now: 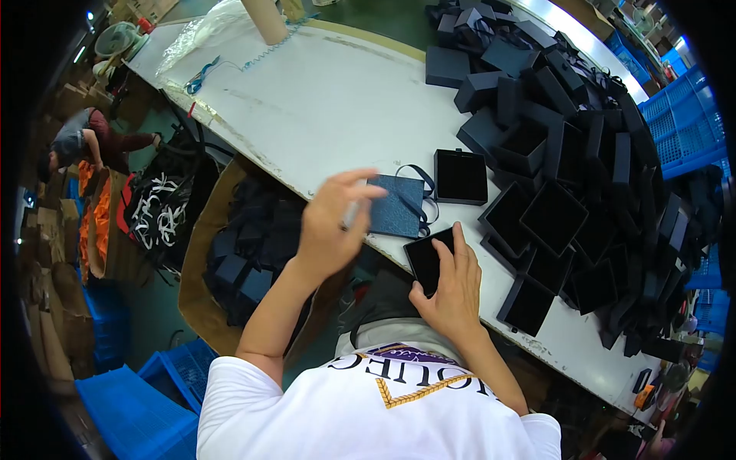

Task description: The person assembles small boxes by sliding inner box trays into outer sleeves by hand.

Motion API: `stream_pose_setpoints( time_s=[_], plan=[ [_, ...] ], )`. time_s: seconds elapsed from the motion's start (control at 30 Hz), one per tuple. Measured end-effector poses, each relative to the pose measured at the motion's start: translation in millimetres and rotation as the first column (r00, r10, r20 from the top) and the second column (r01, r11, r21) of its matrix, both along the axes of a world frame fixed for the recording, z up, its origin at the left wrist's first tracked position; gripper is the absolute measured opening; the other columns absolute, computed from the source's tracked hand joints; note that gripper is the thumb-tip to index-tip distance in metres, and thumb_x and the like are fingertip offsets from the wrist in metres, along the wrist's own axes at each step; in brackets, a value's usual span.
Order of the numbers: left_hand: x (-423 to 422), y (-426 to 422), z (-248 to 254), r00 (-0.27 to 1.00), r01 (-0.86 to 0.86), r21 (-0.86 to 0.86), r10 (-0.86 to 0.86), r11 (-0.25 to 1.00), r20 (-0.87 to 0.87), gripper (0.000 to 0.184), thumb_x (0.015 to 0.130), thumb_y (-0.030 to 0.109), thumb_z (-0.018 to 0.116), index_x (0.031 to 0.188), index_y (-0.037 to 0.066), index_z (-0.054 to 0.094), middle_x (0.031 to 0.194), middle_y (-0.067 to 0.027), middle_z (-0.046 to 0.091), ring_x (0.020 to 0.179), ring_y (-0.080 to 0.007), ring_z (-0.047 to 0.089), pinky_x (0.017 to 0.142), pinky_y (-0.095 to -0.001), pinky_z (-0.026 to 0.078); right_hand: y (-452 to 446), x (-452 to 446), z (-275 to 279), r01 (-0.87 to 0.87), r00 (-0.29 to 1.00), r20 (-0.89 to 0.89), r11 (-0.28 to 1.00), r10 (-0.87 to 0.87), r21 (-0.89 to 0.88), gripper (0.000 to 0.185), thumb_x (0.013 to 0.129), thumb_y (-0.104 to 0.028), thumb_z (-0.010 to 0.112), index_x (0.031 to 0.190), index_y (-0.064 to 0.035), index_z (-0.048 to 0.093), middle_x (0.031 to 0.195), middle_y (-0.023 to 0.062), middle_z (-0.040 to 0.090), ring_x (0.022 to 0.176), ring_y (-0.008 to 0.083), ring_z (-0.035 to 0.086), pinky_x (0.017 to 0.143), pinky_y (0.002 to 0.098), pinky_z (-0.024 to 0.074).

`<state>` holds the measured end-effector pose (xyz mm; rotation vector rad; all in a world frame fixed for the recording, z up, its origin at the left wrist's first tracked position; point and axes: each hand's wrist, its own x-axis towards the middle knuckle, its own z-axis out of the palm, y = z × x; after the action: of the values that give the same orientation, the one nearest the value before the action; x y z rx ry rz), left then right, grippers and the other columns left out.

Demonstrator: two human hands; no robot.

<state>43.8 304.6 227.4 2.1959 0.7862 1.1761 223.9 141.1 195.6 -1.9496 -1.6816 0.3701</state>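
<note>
At the near edge of the white table, my right hand holds a small black box, its thumb and fingers on the box's sides. My left hand is raised at the left of a dark blue box lid, slightly blurred; a small silvery thing shows by its fingers, too unclear to name. A dark ribbon loops over the lid's right side. Just beyond lies an open black box with a dark inside.
Many black boxes are heaped on the table at the right. A large carton of dark pieces stands below the table's left edge. Blue scissors lie at the far left. A person bends over at the left.
</note>
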Motion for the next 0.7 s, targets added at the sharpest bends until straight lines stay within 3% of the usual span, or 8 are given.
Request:
stream_pose_setpoints(
  time_s=[0.07,0.13,0.23,0.33,0.47,0.5,0.6,0.7],
  plan=[
    [22,0,9,0.959,0.234,0.268,-0.177,0.935,-0.22,0.035,0.084,-0.002,0.072,0.118,0.008,0.069,0.134,-0.0147,0.066,0.124,-0.0355,0.063,0.108,-0.0472,0.047,1,1,0,-0.004,1.0,0.01,1.0,0.004,0.002,0.078,0.071,-0.018,0.078,0.141,0.001,0.048,0.166,0.0274,0.023,0.137,0.046,0.038,0.112,0.0554,0.0325],
    [37,2,9,0.829,0.41,0.211,-0.266,0.887,-0.493,0.058,0.09,0.024,0.075,0.143,0.011,0.055,0.156,-0.0155,0.048,0.144,-0.0359,0.045,0.118,-0.0581,0.032,-1,1,-2,-0.01,1.0,0.026,1.0,0.01,-0.01,0.081,0.071,-0.018,0.078,0.143,0.001,0.047,0.165,0.0284,0.023,0.137,0.0464,0.039,0.112,0.0557,0.0326],
    [49,18,-3,0.667,0.442,0.12,-0.237,0.889,-0.706,0.095,0.089,0.054,0.072,0.163,0.011,0.029,0.169,-0.0168,0.025,0.156,-0.0368,0.026,0.122,-0.0667,0.018,-2,1,-1,0.032,0.999,-0.013,0.999,-0.031,0.017,0.09,0.072,-0.022,0.081,0.149,0.0014,0.04,0.164,0.03,0.024,0.138,0.0467,0.039,0.112,0.0557,0.0324],
    [30,25,-13,0.59,0.279,-0.028,-0.195,0.96,-0.784,0.107,0.083,0.059,0.076,0.162,0.006,0.027,0.17,-0.0193,0.023,0.156,-0.0393,0.024,0.122,-0.0676,0.018,-8,-1,5,0.089,0.995,0.05,0.996,-0.088,-0.02,0.099,0.072,-0.023,0.085,0.153,0.0039,0.034,0.162,0.0324,0.026,0.143,0.0479,0.037,0.113,0.0533,0.0329],
    [7,17,-24,0.709,0.193,-0.151,-0.244,0.969,-0.661,0.119,0.07,0.044,0.091,0.161,0.001,0.027,0.159,-0.0244,0.034,0.15,-0.0432,0.03,0.121,-0.0563,0.03,-12,-3,13,0.092,0.995,0.048,0.991,-0.088,-0.095,0.105,0.071,-0.023,0.086,0.156,0.003,0.029,0.159,0.0294,0.03,0.139,0.0433,0.04,0.108,0.053,0.0358],
    [5,12,-24,0.742,0.157,-0.138,-0.209,0.978,-0.636,0.118,0.065,0.029,0.095,0.159,0.0,0.03,0.152,-0.0227,0.039,0.145,-0.0421,0.036,0.119,-0.0487,0.036,-10,-2,16,0.07,0.997,0.029,0.992,-0.067,-0.105,0.107,0.07,-0.019,0.086,0.156,0.0045,0.027,0.155,0.0295,0.034,0.138,0.0437,0.041,0.11,0.0515,0.0367],
    [-11,6,-35,0.869,0.099,-0.093,-0.132,0.991,-0.476,0.117,0.062,0.023,0.096,0.158,0.0,0.033,0.151,-0.0214,0.041,0.142,-0.0406,0.041,0.117,-0.0452,0.039,3,12,17,0.004,0.987,-0.159,0.998,0.006,0.062,0.107,0.069,-0.013,0.084,0.156,0.006,0.025,0.152,0.0292,0.037,0.137,0.0459,0.041,0.113,0.0503,0.0366],
    [-32,-3,-41,0.934,0.051,0.015,-0.043,0.999,-0.356,0.116,0.061,0.017,0.096,0.157,-0.001,0.036,0.151,-0.0207,0.042,0.139,-0.0407,0.045,0.116,-0.0454,0.042,32,17,42,-0.035,0.986,-0.153,0.983,0.063,0.18,0.105,0.067,-0.008,0.082,0.155,0.0071,0.026,0.15,0.0289,0.038,0.136,0.0469,0.04,0.116,0.0506,0.0356]
  ],
)
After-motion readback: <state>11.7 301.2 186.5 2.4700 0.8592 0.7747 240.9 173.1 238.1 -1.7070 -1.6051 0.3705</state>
